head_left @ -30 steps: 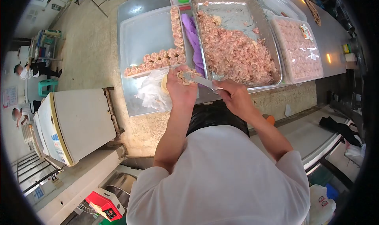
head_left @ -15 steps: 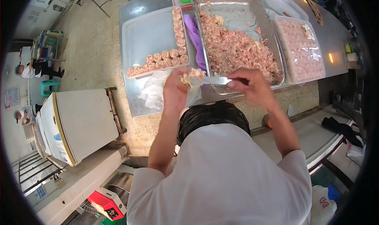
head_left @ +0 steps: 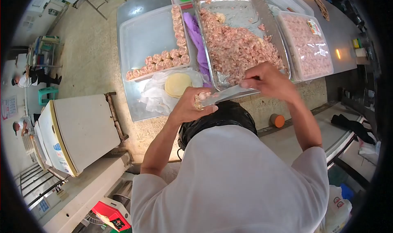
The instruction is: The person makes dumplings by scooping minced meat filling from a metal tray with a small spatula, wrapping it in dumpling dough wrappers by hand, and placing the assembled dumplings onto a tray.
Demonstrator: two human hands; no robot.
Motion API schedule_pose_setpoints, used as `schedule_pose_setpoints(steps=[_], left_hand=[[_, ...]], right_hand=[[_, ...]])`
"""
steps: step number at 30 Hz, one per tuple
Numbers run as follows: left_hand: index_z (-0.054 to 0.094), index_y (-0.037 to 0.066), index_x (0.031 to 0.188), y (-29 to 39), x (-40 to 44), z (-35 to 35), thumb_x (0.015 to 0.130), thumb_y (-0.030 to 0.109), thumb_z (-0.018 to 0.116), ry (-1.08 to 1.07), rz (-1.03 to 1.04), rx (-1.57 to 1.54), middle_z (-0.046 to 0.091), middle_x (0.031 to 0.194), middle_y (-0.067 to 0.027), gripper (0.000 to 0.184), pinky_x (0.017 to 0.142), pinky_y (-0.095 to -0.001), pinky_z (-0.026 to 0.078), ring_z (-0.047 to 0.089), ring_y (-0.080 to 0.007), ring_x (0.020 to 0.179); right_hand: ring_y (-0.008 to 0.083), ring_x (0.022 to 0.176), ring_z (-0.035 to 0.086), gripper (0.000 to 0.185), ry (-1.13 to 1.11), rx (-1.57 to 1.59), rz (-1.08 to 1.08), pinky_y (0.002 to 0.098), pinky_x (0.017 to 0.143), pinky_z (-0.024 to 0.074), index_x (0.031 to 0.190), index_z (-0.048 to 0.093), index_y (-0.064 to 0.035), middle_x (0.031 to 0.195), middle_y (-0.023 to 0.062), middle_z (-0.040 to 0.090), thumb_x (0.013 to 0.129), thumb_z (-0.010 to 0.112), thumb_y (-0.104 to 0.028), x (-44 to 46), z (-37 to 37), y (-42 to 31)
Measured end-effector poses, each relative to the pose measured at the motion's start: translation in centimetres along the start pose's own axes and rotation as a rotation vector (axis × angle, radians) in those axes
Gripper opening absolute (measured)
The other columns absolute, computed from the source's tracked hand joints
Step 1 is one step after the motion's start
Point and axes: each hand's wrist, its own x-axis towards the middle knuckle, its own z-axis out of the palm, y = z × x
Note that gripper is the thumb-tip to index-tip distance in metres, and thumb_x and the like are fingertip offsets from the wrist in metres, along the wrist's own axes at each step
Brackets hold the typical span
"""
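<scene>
My left hand (head_left: 191, 107) is curled around a meat-filled dumpling (head_left: 201, 99), its pale wrapper gathered about the filling. With my right hand (head_left: 268, 82) I grip a flat metal spreading blade (head_left: 226, 94), whose tip touches or nearly touches the filling. A stack of round yellow wrappers (head_left: 177, 85) lies on a white plastic bag (head_left: 152, 94) just beyond my left hand. Minced meat filling (head_left: 241, 49) covers much of a metal pan (head_left: 249, 6) beyond my right hand. Finished dumplings (head_left: 168, 61) line the right and near sides of a clear plastic tray (head_left: 143, 30).
A purple cloth (head_left: 196, 38) lies between tray and pan. On the right sits a clear container (head_left: 306, 45) packed with dumplings. The metal table's (head_left: 137, 113) near edge runs before my body, by a black plastic bag (head_left: 233, 114). Two people are far left, near a white freezer (head_left: 84, 128).
My left hand has come down toward my body, its fingers closing around the dumpling, and the wrapper stack now shows. The blade has tilted down leftward. The whole view has shifted slightly.
</scene>
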Motion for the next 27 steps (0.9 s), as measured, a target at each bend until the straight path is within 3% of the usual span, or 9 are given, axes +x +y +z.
schedule_pose_setpoints(steps=[3,5,8,10,13,16,22,25,27], left_hand=[[0.066,0.001,0.114,0.1,-0.3,0.7,0.072,0.02,0.092,0.09,0.023,-0.015,0.063,0.105,-0.0105,0.054,0.087,-0.0321,0.048,0.061,-0.0206,0.102],[0.066,0.002,0.116,-0.1,-0.1,1.1,0.071,0.021,0.093,0.129,0.134,0.16,0.061,0.106,-0.0091,0.057,0.086,-0.0305,0.048,0.059,-0.0174,0.102],[0.07,0.0,0.115,-0.3,0.8,0.1,0.072,0.024,0.091,0.054,-0.061,-0.167,0.07,0.09,-0.0054,0.054,0.083,-0.0288,0.049,0.064,-0.012,0.091],[0.066,0.001,0.118,-0.3,1.1,0.7,0.071,0.025,0.093,0.161,0.085,-0.32,0.066,0.1,-0.0039,0.059,0.081,-0.0274,0.048,0.059,-0.0105,0.094],[0.064,0.002,0.116,-0.5,1.2,0.7,0.07,0.025,0.094,0.161,0.118,-0.295,0.066,0.106,-0.0024,0.06,0.078,-0.0266,0.048,0.058,-0.0103,0.093],[0.064,0.001,0.11,0.6,1.5,0.9,0.072,0.024,0.093,0.124,0.114,-0.278,0.067,0.102,-0.0026,0.053,0.077,-0.0274,0.048,0.06,-0.011,0.09],[0.063,0.001,0.09,0.2,1.5,0.8,0.08,0.018,0.086,0.09,0.124,-0.141,0.067,0.083,-0.0042,0.03,0.074,-0.0269,0.049,0.063,-0.0108,0.082],[0.062,0.002,0.085,0.5,1.4,1.0,0.08,0.014,0.084,0.074,0.006,-0.205,0.066,0.077,-0.0032,0.026,0.07,-0.0264,0.047,0.06,-0.0101,0.074],[0.062,0.002,0.084,0.5,1.4,1.0,0.08,0.013,0.084,0.083,0.049,-0.173,0.064,0.074,-0.0028,0.024,0.067,-0.0265,0.046,0.056,-0.0098,0.069]], right_hand=[[0.0269,0.059,0.049,0.024,0.111,0.206,0.075,0.0401,0.06,0.0413,0.082,0.065,0.0032,0.065,0.0176,0.054,0.091,0.073,-0.017,-0.7,0.0,-0.1],[0.0226,0.057,0.046,0.025,0.13,0.214,-0.043,0.0388,0.058,0.0396,0.08,0.064,0.004,0.062,0.0158,0.05,0.091,0.073,-0.017,0.2,1.9,-0.2],[0.018,0.057,0.043,0.027,0.215,0.21,-0.062,0.0367,0.056,0.038,0.078,0.064,0.0048,0.059,0.0132,0.045,0.092,0.072,-0.017,-0.2,1.5,0.4],[0.0165,0.058,0.042,0.028,0.245,0.174,0.014,0.0358,0.056,0.0376,0.078,0.063,0.0052,0.059,0.0117,0.043,0.093,0.071,-0.017,-0.8,0.3,1.4],[0.015,0.058,0.039,0.029,0.251,0.17,0.148,0.0355,0.056,0.0369,0.077,0.062,0.006,0.058,0.0091,0.04,0.093,0.071,-0.017,-1.3,-0.7,1.4],[0.0135,0.059,0.039,0.029,0.179,0.213,0.05,0.0353,0.056,0.0368,0.076,0.062,0.0055,0.059,0.0086,0.041,0.092,0.072,-0.017,-0.5,0.5,2.0],[0.0208,0.056,0.048,0.027,0.156,0.222,-0.041,0.0369,0.057,0.04,0.077,0.064,0.0033,0.061,0.0157,0.05,0.092,0.072,-0.018,0.0,2.5,0.4],[0.0118,0.059,0.046,0.023,0.16,0.004,0.114,0.0319,0.057,0.0398,0.081,0.068,0.0037,0.062,0.0082,0.057,0.093,0.073,-0.016,-1.1,0.4,-0.1],[0.0207,0.057,0.047,0.026,0.198,0.138,0.025,0.0372,0.058,0.0405,0.081,0.068,0.002,0.062,0.0132,0.054,0.092,0.073,-0.021,-1.0,1.0,-0.4]])
